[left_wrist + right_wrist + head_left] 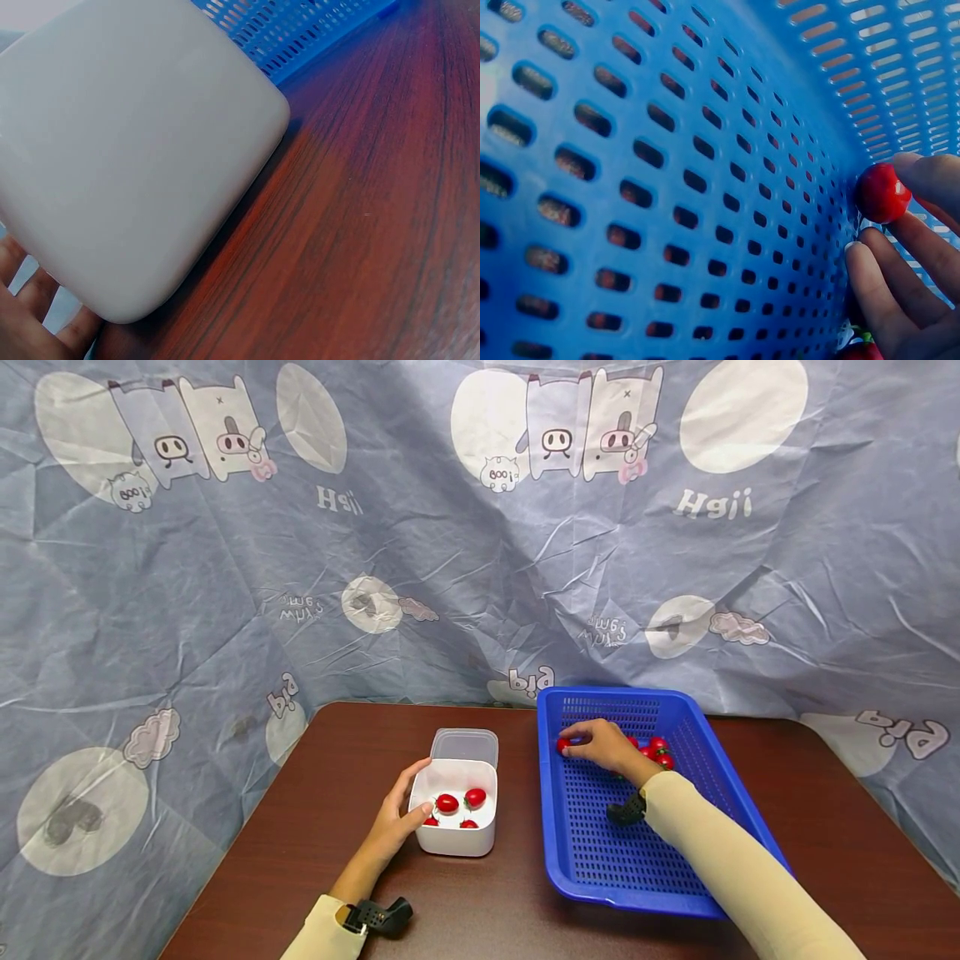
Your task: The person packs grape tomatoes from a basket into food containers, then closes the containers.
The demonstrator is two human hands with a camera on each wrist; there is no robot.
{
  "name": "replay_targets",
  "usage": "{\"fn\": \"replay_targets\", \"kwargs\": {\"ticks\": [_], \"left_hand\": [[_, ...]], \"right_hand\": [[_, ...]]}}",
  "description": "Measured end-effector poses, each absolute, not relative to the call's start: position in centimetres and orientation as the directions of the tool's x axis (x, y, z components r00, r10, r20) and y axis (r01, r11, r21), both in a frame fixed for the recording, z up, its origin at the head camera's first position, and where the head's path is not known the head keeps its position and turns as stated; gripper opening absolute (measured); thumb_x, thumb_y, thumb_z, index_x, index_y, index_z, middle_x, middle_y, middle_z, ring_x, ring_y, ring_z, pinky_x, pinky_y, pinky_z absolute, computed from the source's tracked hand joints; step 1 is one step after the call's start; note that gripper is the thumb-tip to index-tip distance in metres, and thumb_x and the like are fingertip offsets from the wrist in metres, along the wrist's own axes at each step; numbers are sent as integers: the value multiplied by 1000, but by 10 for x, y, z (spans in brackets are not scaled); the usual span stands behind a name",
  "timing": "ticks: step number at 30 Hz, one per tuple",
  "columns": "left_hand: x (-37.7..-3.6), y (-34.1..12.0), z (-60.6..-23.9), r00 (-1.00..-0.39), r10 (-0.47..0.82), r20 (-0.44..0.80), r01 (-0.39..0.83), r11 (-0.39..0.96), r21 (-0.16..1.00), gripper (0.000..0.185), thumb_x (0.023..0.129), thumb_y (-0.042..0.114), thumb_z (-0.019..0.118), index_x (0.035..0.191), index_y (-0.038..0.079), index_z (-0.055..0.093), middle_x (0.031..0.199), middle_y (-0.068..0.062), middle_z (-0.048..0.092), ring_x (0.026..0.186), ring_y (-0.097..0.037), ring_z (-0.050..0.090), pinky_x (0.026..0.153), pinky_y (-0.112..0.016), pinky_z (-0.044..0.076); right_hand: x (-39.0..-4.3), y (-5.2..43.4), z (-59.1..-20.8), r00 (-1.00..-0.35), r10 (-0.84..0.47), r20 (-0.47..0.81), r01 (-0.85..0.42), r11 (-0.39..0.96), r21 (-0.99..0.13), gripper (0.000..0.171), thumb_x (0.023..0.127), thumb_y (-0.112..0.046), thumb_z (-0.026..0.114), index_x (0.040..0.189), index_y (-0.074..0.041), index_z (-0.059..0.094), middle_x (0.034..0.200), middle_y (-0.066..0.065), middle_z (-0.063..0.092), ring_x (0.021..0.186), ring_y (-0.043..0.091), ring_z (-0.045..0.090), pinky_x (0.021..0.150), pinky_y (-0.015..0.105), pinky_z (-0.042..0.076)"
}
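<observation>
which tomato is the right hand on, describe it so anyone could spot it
Start at the blue basket on the right of the brown table. At its far left wall, the right hand pinches one small red tomato. It sits alone against that wall, apart from the other tomatoes clustered behind the hand.

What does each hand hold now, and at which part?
The right hand pinches a cherry tomato at its sides, inside the blue basket. The left hand grips the white container at its left wall.
</observation>
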State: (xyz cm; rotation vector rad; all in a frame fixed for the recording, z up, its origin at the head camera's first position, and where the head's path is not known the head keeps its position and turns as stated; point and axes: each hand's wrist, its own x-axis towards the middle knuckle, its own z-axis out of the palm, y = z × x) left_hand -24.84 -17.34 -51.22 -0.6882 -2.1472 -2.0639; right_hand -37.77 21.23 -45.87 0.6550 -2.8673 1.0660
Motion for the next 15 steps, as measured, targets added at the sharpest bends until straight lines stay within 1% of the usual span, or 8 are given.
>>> {"fn": "replay_targets", "kwargs": {"ticks": [2, 7, 15], "left_hand": [[-248, -174, -512, -894, 258, 366, 376, -12, 927, 67, 88, 9, 58, 149, 6, 30, 141, -25, 41, 120, -49, 42, 91, -31, 46], [-248, -173, -513, -894, 253, 370, 382, -1, 924, 65, 89, 13, 59, 149, 12, 33, 141, -21, 43, 121, -44, 44, 92, -31, 46], [-249, -173, -515, -878, 268, 396, 405, -23, 914, 66, 88, 15, 60, 149, 14, 33, 141, -20, 43, 119, -44, 46, 90, -33, 48]], "right_hand": [[-377, 212, -459, -910, -384, 157, -395, 686, -611, 31, 80, -20, 79, 108, -8, 74, 103, 9, 72, 91, 24, 67, 85, 45, 50], [-376, 209, -460, -905, -391, 170, -410, 689, -598, 31, 78, -19, 81, 106, -9, 74, 101, 8, 72, 90, 24, 67, 84, 43, 49], [-376, 207, -463, -870, -435, 231, -481, 650, -588, 30, 74, -13, 82, 102, -4, 74, 97, 11, 73, 84, 27, 69, 76, 38, 52]]}}
